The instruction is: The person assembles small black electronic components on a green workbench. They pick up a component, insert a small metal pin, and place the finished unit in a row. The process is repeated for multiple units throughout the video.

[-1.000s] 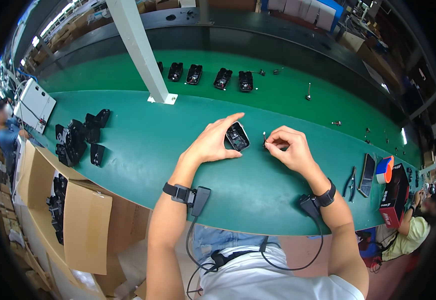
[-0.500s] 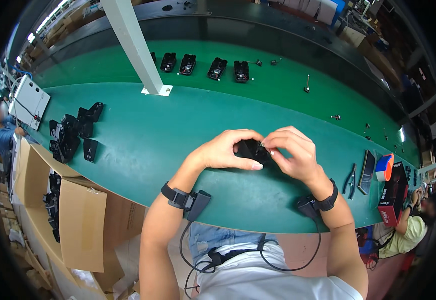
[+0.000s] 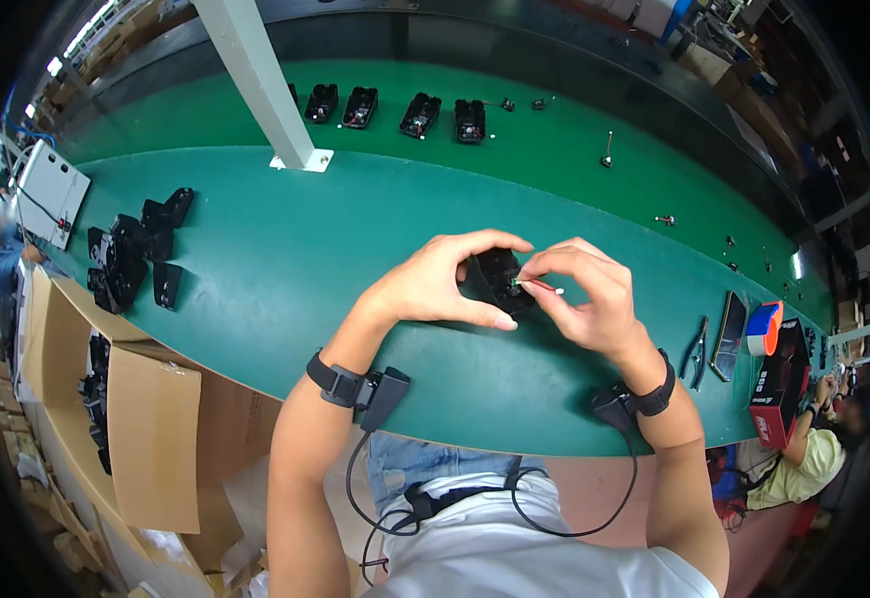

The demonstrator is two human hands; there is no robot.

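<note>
A black plastic housing (image 3: pixel 498 278) is held just above the green bench by my left hand (image 3: pixel 433 283), its thumb on the near side and its fingers on the far side. My right hand (image 3: pixel 590 297) pinches a small part with a short red and white wire lead (image 3: pixel 544 285) at the housing's right side. A small white connector tips the free end of that lead. The fingertips partly hide the part at the pinch. Both wrists wear black straps with small cabled boxes.
Several similar black housings (image 3: pixel 421 116) line the far green strip, with small wired parts (image 3: pixel 607 149) to their right. Black plastic pieces (image 3: pixel 126 254) are heaped at left, near a cardboard box (image 3: pixel 156 439). A white post (image 3: pixel 260 80) rises from the bench. Pliers (image 3: pixel 695 353), tape (image 3: pixel 765 329) and a red-black box (image 3: pixel 782 389) lie right.
The wire lead with its white connector now sticks out clearly past my right fingers. The housing has tipped a little, showing more of its inside. The whole view has shifted slightly.
</note>
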